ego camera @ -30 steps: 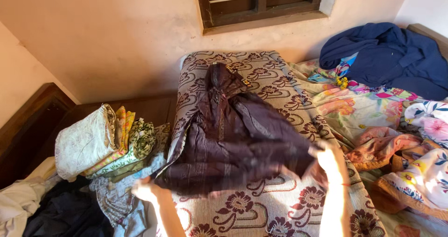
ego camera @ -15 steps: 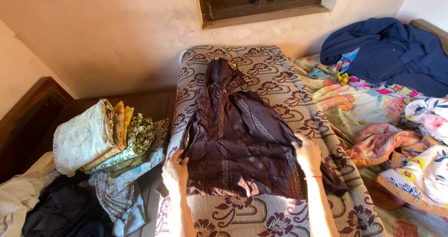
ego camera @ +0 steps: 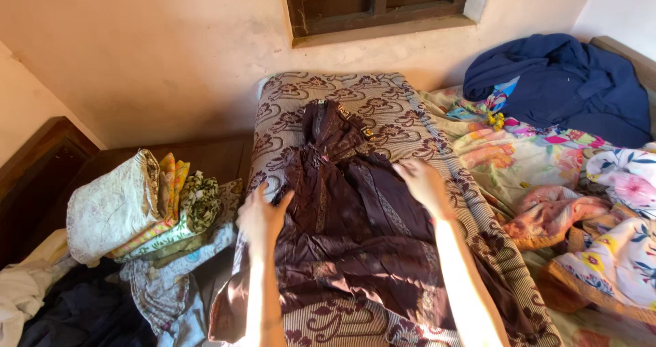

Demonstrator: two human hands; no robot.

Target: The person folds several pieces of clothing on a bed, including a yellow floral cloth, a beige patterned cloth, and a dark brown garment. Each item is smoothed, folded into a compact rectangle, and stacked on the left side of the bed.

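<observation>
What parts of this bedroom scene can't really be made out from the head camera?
- Dark brown garment: its lower hem runs off the bottom edge, and both forearms cover parts.
- Left hand and right hand: palms face down, so any grip is hidden.
- Folded clothes stack: only edges show.
- Window: cut by the top edge.

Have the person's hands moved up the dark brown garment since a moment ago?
Yes. Both the left hand and right hand have moved from the hem of the dark brown garment up toward its middle, closer to the window.
</observation>
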